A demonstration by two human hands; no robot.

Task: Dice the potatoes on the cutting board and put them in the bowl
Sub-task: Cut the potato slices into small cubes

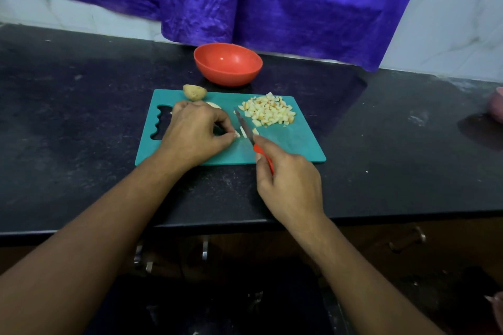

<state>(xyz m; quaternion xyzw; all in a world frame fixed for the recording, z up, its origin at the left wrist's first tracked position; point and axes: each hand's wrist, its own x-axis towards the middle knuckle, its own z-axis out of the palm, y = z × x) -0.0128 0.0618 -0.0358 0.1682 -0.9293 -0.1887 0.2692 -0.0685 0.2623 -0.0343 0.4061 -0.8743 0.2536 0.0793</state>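
Item, step in hand: we judge it the dicing of a last few potato strips (243,132), which lie mid-board on the teal cutting board (294,144), right against the knife (246,128). Item, left hand (194,132): fingers curled in, with thumb and fingertips (231,134) pinching the left end of the strips, very near the blade. Item, right hand (288,182): fingers wrapped narrowly round the red handle, index finger (265,144) laid along its top toward the blade, and the blade tip pointing far and slightly left. Item, diced potato (268,113): a loose heap at the far right of the board, none of it in the bowl. Item, red bowl (228,76): on the dark counter (81,117) just beyond the board's far edge, with nothing seen inside. Item, unpeeled potato piece (194,92): at the far left edge of the board. Item, pale cut piece (215,105): just beyond the left hand and partly hidden by it. To do this step well, we would tuck the left fingertips back from the edge, bring the blade straight down in even crosswise cuts, and slide the pinch leftward as the strips shorten. We would hold the point low on the board so cubes do not scatter. The short stub is the risk, as it leaves little room for fingers beside the steel.
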